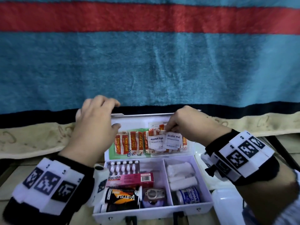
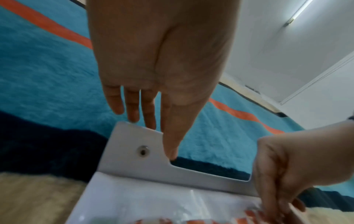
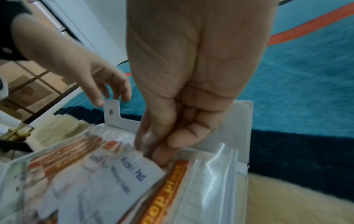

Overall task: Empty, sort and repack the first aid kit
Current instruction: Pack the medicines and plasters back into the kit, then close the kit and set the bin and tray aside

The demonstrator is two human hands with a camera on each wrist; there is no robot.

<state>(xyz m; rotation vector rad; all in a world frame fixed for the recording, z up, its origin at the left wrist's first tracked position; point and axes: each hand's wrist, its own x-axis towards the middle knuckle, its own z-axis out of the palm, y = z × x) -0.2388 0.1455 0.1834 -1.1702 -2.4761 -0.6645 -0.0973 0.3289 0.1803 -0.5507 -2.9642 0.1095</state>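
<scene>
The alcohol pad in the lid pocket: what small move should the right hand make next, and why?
Probably pull the alcohol pad up and out of the lid pocket. The right hand already pinches its top corner, the left hand steadies the lid's edge with straight fingers, and the kit is still full.

Teal blanket w/ red stripe behind — white wall, lit tube light overhead.

Smooth white plastic kit box, glossy clear pouch, fuzzy striped blanket
</scene>
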